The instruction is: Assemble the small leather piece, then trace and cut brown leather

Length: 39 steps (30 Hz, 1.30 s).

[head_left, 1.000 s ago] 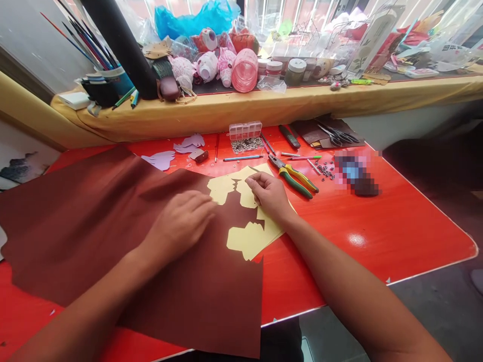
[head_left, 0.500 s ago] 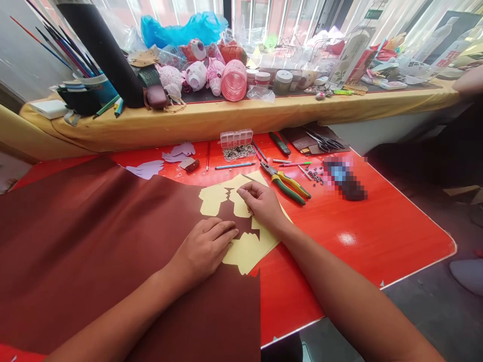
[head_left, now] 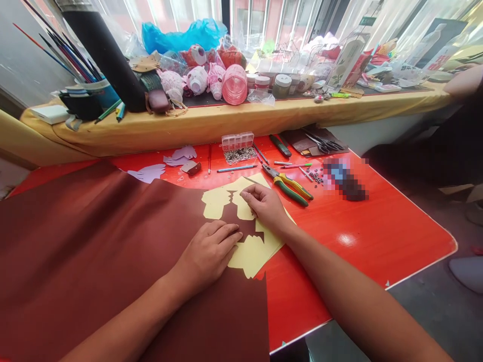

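A large brown leather-like sheet (head_left: pixel 113 261) covers the left of the red table. My left hand (head_left: pixel 211 249) lies flat on it, fingers stretched out, fingertips near a lower yellow paper cutout (head_left: pixel 247 255). With thumb and index finger pinched together, my right hand (head_left: pixel 266 205) rests over another yellow cutout (head_left: pixel 243 207); what the pinch holds is hidden. A thin dark pointed thing (head_left: pixel 250 179) shows just beyond its fingers; whether they hold it I cannot tell. Left of that hand is a further yellow cutout (head_left: pixel 214 203) with a notched edge. More yellow paper (head_left: pixel 269 239) lies under the right wrist.
Pliers (head_left: pixel 289 185) lie beyond my right hand. Farther back are a clear compartment box (head_left: pixel 238 148) of small metal parts, a utility knife (head_left: pixel 279 146), scissors (head_left: pixel 325 144), and pens. A cluttered yellow-draped ledge (head_left: pixel 226 120) runs behind. Another person's arm (head_left: pixel 466 83) shows at right.
The view has shifted slightly, so everything sits a little lower and to the right. Both hands keep nearly the same pose on the sheet and cutouts.
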Each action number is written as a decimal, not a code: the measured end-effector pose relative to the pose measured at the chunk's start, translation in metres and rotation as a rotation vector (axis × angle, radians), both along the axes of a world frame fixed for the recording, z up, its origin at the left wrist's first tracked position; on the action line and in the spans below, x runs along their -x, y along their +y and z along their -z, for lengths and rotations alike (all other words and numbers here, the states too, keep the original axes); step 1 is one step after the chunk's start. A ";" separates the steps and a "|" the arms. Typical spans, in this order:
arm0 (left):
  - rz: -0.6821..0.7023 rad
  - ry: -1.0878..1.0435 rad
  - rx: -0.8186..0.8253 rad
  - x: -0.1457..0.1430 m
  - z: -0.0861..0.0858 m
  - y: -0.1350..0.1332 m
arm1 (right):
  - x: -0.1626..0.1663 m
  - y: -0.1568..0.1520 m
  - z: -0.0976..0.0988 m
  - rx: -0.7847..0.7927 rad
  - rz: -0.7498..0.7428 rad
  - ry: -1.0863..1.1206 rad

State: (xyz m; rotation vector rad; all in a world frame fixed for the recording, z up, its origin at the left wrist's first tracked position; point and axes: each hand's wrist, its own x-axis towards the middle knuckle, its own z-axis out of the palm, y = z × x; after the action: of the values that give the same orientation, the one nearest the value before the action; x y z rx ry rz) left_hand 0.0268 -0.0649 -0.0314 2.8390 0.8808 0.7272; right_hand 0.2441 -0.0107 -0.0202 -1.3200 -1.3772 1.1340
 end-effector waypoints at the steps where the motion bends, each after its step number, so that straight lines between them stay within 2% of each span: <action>1: 0.003 -0.002 -0.009 0.000 0.000 0.000 | 0.000 0.000 0.000 -0.001 0.007 -0.006; 9: 0.078 -0.006 -0.094 0.001 -0.002 -0.002 | 0.002 0.001 0.005 -0.004 0.071 0.081; 12: 0.112 0.052 -0.075 -0.001 -0.011 -0.008 | 0.003 0.004 0.008 -0.006 0.072 0.089; 15: 0.110 0.129 0.078 0.001 -0.031 -0.028 | 0.002 0.009 0.011 0.008 0.045 0.097; 19: 0.177 0.184 0.373 0.016 -0.059 -0.070 | -0.002 0.012 0.013 0.021 0.020 0.100; 21: 0.136 0.201 0.469 0.027 -0.066 -0.088 | -0.004 0.012 0.014 0.021 0.004 0.097; 25: 0.081 0.195 0.507 0.042 -0.061 -0.102 | -0.004 0.011 0.016 0.011 -0.007 0.092; 31: 0.069 0.142 0.522 0.043 -0.048 -0.099 | -0.002 0.009 0.015 0.004 0.001 0.076; 39: 0.141 0.186 0.423 0.048 -0.057 -0.084 | -0.003 0.004 0.012 -0.013 -0.003 0.049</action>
State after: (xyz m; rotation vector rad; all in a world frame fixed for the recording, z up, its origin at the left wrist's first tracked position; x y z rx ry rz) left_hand -0.0208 -0.1492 0.0252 2.5764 0.7398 0.2268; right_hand 0.2468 -0.0069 -0.0326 -1.2736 -1.3491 1.1498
